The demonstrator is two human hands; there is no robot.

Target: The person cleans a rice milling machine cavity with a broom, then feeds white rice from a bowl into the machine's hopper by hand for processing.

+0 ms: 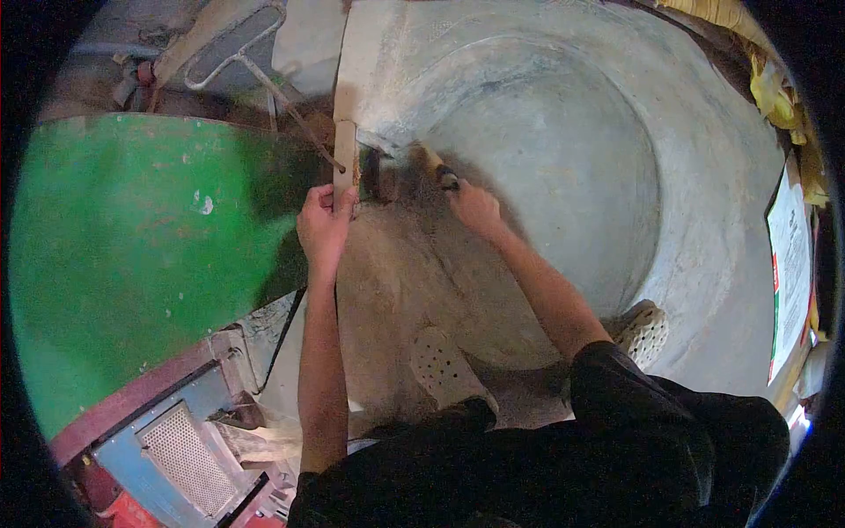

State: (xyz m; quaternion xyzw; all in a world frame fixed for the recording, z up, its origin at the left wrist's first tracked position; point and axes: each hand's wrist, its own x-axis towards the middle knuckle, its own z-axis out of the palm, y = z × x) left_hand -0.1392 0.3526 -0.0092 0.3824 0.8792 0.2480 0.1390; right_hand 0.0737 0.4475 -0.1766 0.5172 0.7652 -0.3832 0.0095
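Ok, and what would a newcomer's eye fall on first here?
Most likely the bright green surface along the left side, then the large grey round surface right of centre. Near the middle, the left hand holds a flat pale strip and the right hand grips a dark-ended tool.

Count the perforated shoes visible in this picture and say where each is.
2. One perforated shoe shows between the left forearm and right forearm; the other shoe is beside the dark right sleeve. Both are partly hidden.
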